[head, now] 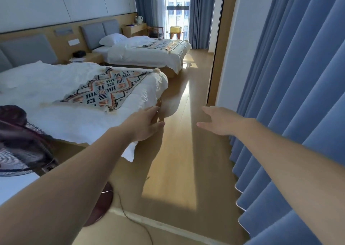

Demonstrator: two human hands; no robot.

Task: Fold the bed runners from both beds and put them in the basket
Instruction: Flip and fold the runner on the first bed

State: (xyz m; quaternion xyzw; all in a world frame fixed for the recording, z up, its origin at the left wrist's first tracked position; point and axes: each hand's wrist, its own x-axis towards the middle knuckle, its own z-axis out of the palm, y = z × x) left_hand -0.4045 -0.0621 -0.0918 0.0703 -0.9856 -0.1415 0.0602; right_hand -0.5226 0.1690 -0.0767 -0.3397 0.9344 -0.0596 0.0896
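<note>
A twin bedroom with a wood floor [179, 151] and blue curtains [298, 76] along the right. One patterned bed runner [106, 87] lies across the foot end of the near bed [56, 99]; a second runner [164, 43] lies at the far bed's [141, 56] foot. A yellow basket [175, 29] sits on a small table by the window. The left hand [147, 123], fingers loosely spread, hovers by the near bed's foot corner; the right hand [218, 121] is empty over the floor, fingers spread.

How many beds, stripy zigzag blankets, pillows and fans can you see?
Beds: 2 (near, far)
Patterned runners: 2 (near, far)
Pillows: 1
Fans: 1
Total: 6
</note>
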